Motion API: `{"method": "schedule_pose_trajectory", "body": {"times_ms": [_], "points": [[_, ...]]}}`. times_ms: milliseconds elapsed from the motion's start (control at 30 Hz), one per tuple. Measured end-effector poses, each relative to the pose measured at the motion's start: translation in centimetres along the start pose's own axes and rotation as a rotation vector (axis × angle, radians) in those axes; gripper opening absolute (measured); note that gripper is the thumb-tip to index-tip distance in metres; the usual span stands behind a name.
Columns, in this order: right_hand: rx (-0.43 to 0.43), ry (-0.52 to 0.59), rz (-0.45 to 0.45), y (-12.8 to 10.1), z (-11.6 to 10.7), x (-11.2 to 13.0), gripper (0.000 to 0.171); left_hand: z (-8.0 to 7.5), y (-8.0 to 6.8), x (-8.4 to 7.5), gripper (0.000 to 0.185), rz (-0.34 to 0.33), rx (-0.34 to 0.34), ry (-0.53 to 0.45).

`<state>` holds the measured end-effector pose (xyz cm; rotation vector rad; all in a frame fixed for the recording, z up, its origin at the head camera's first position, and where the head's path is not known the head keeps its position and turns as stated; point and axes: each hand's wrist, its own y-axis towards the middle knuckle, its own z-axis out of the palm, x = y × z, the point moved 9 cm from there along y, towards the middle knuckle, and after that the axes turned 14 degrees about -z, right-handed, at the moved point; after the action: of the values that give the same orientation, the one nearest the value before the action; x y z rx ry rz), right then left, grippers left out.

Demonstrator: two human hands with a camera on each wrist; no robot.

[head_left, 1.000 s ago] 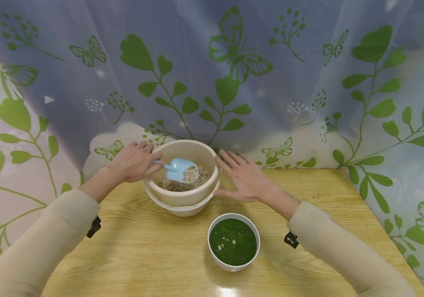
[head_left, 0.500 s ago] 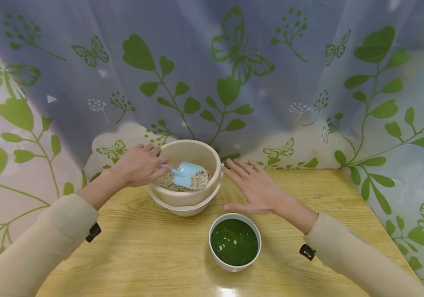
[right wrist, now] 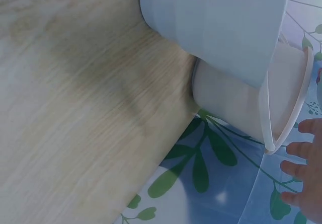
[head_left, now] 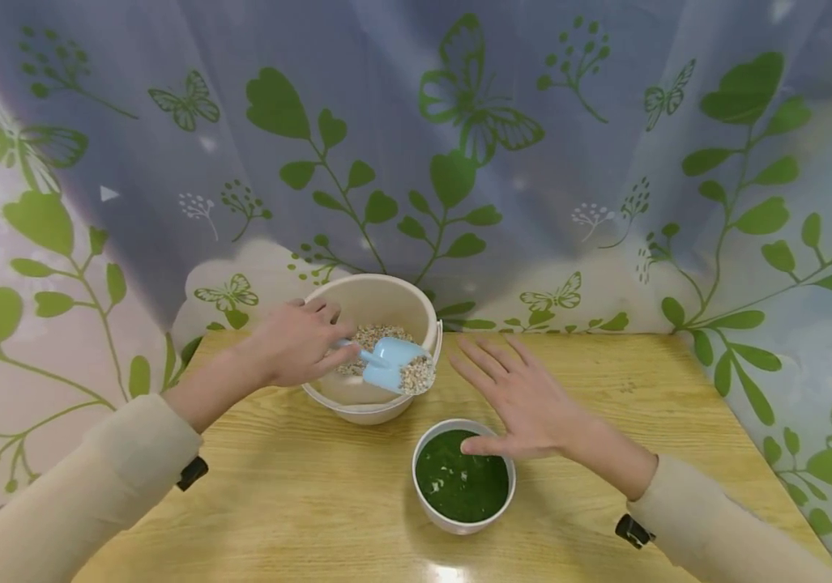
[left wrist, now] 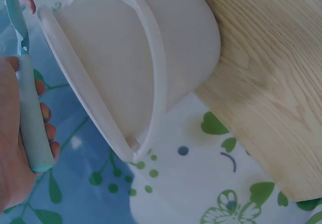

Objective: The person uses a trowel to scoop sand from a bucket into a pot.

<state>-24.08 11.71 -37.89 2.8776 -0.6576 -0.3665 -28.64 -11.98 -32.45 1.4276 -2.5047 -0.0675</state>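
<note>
My left hand (head_left: 302, 342) grips the handle of a light blue scoop (head_left: 385, 360), its fingers wrapped round the handle (left wrist: 32, 113) in the left wrist view. Pale, grain-like bits lie toward the scoop's front. The scoop hangs over the near right part of a cream bucket (head_left: 364, 293), which has more of these bits inside and a carrying handle. In front stands a white bowl (head_left: 423, 504) of dark green liquid (head_left: 459, 490). With fingers spread, my right hand (head_left: 521, 397) hovers over the bowl's back right side, holding nothing.
The wooden table (head_left: 277, 486) has a patterned cloth (head_left: 386, 162) with green leaves and butterflies behind it and at its sides. The bucket is close to the back edge. A dark strap piece (head_left: 634, 531) sits under the right sleeve.
The scoop with its bits has come up and to the right, from inside the bucket to above its near right rim. My right hand has moved away from the bucket toward the bowl.
</note>
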Motion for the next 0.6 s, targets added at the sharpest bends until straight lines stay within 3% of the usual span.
{"method": "schedule_pose_trajectory", "body": {"times_ms": [333,600], "points": [[0.019,0.015,0.044,-2.6,0.6,1.1,0.112,-0.6,-0.8,-2.9,0.036,0.085,-0.078,-0.011],[0.008,-0.007,0.026,-3.9,1.1,2.1,0.116,-0.6,-1.7,-4.1,0.033,0.093,-0.104,-0.005]]}}
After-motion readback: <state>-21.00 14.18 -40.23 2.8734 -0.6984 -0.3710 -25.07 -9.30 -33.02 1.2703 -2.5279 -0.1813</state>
